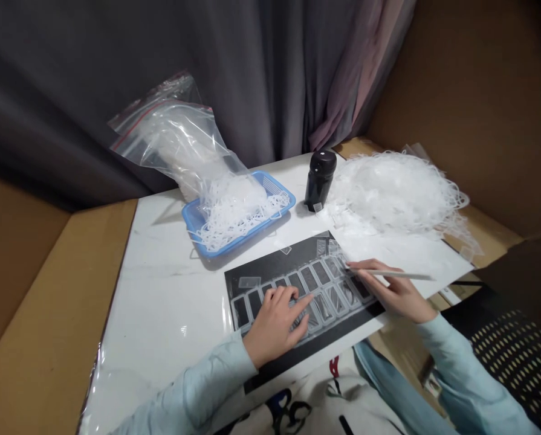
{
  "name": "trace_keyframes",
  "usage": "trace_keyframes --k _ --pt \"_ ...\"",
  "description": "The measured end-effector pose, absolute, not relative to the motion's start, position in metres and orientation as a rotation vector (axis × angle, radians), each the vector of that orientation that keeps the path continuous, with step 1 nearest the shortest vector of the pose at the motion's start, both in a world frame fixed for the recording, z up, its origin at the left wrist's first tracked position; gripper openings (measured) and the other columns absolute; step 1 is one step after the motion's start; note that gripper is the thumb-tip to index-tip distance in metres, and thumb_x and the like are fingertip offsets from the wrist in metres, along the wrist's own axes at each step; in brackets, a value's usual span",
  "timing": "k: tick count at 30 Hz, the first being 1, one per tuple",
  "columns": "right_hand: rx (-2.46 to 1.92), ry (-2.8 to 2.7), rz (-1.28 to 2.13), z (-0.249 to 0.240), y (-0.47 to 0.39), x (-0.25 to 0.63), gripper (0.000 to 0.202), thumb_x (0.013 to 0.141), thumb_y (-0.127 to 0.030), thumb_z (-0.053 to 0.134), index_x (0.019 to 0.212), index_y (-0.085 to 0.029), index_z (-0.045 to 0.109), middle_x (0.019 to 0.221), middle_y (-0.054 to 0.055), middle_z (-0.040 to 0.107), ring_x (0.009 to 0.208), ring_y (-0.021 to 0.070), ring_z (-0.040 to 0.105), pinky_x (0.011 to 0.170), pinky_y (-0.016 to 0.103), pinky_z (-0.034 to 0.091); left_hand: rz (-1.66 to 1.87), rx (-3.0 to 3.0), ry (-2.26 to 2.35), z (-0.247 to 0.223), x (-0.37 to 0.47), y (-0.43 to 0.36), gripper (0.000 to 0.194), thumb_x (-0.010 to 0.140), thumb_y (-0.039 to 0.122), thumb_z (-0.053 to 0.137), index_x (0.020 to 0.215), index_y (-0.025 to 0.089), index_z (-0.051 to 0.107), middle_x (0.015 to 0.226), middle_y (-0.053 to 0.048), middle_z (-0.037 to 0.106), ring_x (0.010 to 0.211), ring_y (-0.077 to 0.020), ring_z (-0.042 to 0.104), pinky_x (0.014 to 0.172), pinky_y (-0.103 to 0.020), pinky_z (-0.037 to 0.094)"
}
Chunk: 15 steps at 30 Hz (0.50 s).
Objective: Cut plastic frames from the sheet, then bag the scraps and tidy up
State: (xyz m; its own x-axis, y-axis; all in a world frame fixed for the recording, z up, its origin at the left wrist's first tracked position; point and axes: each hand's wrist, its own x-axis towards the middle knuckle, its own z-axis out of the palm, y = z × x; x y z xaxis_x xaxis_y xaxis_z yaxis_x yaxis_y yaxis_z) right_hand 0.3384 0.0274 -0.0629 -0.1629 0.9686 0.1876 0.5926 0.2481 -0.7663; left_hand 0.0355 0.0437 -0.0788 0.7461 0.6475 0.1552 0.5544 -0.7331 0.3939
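A clear plastic frame tray with two rows of rectangular slots lies on a black mat. Several of its slots hold clear pieces. Resting on the tray's near left part is my left hand, fingers spread and holding nothing. Between the fingers of my right hand is a slim, pale tool that looks like tweezers. Its front end points at the tray's upper right slots; whether the tip grips anything is too small to tell. A loose clear rectangular piece lies on the mat's left side.
Behind the mat, a blue basket holds white rings and a zip bag of similar material. A black bottle stands beside a large heap of clear-white loops. Cardboard walls flank the white table; a grey curtain hangs behind.
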Motion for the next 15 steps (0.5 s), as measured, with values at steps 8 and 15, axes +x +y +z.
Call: trace_keyframes --k 8,15 --pt "-1.361 -1.889 0.853 -0.078 0.028 0.32 0.022 0.101 -0.032 0.047 0.114 -0.026 0.063 0.116 0.01 0.063 0.114 0.0232 0.062 0.095 0.039 0.054 0.401 2.635 0.936 -0.076 0.036 0.045 0.038 0.095 0.027 0.05 0.133 0.022 0.056 0.108 -0.009 0.054 0.099 -0.0245 0.05 0.084 -0.038 0.036" --pt "-1.378 -1.987 0.673 -0.081 0.025 0.317 0.032 0.102 -0.027 0.04 0.129 -0.028 0.057 0.112 0.01 0.062 0.102 0.0212 0.064 0.083 0.033 0.057 0.411 2.632 0.924 -0.078 0.035 0.044 0.038 0.096 0.028 0.049 0.134 0.023 0.055 0.107 -0.009 0.054 0.1 -0.0247 0.05 0.084 -0.039 0.036"
